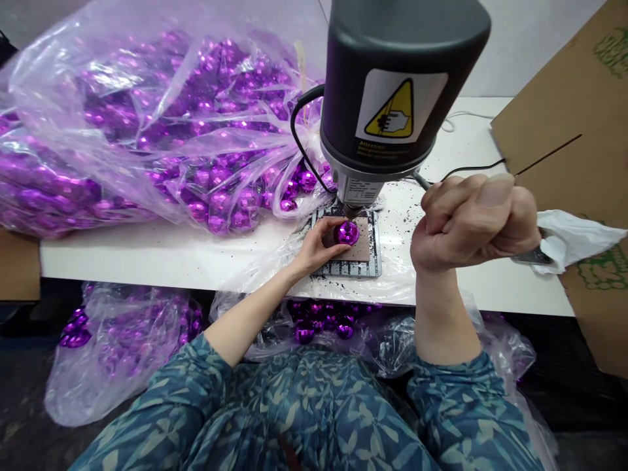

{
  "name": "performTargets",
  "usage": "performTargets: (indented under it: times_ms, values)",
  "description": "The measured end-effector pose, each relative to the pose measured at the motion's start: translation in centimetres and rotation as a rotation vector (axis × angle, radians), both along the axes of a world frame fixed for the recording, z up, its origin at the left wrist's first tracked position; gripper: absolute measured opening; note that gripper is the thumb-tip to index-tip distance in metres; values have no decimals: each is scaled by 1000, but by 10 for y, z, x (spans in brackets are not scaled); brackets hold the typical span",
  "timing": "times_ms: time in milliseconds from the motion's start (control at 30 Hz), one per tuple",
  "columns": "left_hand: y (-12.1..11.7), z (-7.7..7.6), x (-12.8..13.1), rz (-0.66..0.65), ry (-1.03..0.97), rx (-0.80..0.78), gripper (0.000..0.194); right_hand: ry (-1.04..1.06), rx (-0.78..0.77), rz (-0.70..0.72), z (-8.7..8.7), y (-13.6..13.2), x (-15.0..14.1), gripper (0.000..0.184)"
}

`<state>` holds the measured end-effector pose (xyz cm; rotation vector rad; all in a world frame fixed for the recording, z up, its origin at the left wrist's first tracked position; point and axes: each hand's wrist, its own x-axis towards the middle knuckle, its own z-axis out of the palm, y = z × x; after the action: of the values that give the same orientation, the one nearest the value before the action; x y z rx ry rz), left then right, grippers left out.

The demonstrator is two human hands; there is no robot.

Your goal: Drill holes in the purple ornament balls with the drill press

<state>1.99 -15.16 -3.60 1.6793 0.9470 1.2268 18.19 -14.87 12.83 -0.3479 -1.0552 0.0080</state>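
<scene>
My left hand [321, 245] grips a shiny purple faceted ball [348, 233], thumb on the near side and fingers on the far side. The ball sits on a brown square board [362, 248], which lies on the slotted metal base [373, 267] of a drill press [383, 98]. Right above the ball is the press's lower end, seeming to meet its top. My right hand [473, 222] is closed in a fist around the press's lever [422, 180], raised to the right of the machine. Most of the lever is hidden by the fingers.
A large clear bag [161, 131] of purple balls covers the table's left side. More bagged balls [324, 320] hang below the front edge. A cardboard box [554, 118] stands at right, near a white tissue [579, 239]. Dark shavings [400, 219] dot the white table [147, 258].
</scene>
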Motion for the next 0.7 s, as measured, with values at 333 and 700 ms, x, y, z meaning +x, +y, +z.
performTargets:
  times_ms: [333,700]
  values:
    - [1,-2,0,1,-16,3,56,-98,132,33,-23,5,11,49]
    - [2,-3,1,16,-18,18,56,-158,97,-87,-38,7,15,59]
